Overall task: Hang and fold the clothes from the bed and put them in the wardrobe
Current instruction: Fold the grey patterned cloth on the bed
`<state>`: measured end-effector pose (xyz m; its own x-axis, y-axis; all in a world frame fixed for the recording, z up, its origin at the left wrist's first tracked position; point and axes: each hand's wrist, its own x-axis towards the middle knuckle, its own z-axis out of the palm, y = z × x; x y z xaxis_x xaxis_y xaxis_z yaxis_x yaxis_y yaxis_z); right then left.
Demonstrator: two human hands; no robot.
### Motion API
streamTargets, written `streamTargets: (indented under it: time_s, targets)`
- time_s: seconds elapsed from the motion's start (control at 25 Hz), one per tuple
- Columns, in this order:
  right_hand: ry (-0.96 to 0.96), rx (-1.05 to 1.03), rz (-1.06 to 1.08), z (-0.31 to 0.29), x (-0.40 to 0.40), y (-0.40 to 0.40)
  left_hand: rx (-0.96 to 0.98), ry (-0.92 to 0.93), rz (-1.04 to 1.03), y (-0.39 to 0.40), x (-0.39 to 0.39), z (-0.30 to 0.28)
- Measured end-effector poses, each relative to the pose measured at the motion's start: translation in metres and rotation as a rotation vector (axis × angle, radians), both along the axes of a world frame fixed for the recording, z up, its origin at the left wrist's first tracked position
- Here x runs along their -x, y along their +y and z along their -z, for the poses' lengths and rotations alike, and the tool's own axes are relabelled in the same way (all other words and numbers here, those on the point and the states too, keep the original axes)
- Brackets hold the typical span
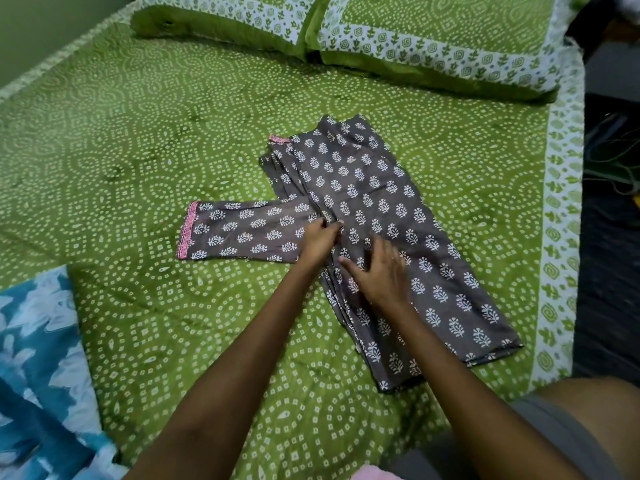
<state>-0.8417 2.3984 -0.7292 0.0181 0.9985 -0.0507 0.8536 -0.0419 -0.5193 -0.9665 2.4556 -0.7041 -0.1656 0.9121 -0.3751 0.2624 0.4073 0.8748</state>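
Left hand (320, 240): arm reaching forward from the near edge, grip narrow, fingertips pinching the cloth where the sleeve (242, 232) joins the body.
Right hand (377, 271): slightly blurred, fingers straight and spread, palm down, pressing flat on the garment.
Grey printed garment (388, 230): white leaf motifs, pink-trimmed cuffs; lies flat at mid-bed, right of centre. Long axis runs from far left to near right; one sleeve extends leftward, at right angles to the body.
Bed (138, 150): green cover with white dotted circles.
Two matching pillows (415, 32): far edge.
Blue and white cloth (38, 358): near left corner.
Dark floor (609, 237): right side.
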Motion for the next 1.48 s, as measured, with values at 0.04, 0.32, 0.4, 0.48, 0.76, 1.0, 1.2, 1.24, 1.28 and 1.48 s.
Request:
streamTargets:
  time_s: [0.04, 0.32, 0.4, 0.48, 0.76, 1.0, 1.2, 1.24, 1.28, 1.48]
  targets:
    - [0.047, -0.011, -0.027, -0.007, 0.007, 0.007, -0.038, 0.023, 0.04, 0.001, -0.007, -0.001]
    - [1.112, 0.138, 0.769, 0.005, -0.009, 0.075, -0.127, 0.367, 0.16, 0.027, -0.002, 0.001]
    - [1.209, 0.229, 0.743, 0.013, -0.019, 0.071, -0.067, 0.299, -0.021, 0.042, 0.017, 0.01]
    - [1.226, 0.26, 0.671, 0.014, -0.021, 0.065, -0.095, 0.277, -0.088, 0.056, 0.023, 0.01]
    - [1.408, 0.298, 0.716, 0.019, -0.033, 0.061, 0.038, 0.601, -0.049, 0.1, 0.042, -0.013]
    - [1.374, 0.267, 0.7, 0.023, -0.034, 0.06, -0.006, 0.221, -0.224, 0.117, 0.051, -0.023]
    - [1.426, 0.258, 0.704, 0.02, -0.032, 0.058, -0.111, 0.127, -0.569, 0.102, 0.058, -0.003]
    - [1.424, 0.258, 0.707, 0.02, -0.032, 0.058, -0.118, 0.061, -0.63, 0.094, 0.06, 0.002]
    - [1.432, 0.255, 0.713, 0.021, -0.033, 0.058, -0.109, -0.035, -0.669, 0.088, 0.063, 0.005]
    - [1.433, 0.225, 0.745, 0.019, -0.03, 0.059, -0.015, -1.002, -0.762, 0.089, 0.095, -0.004]
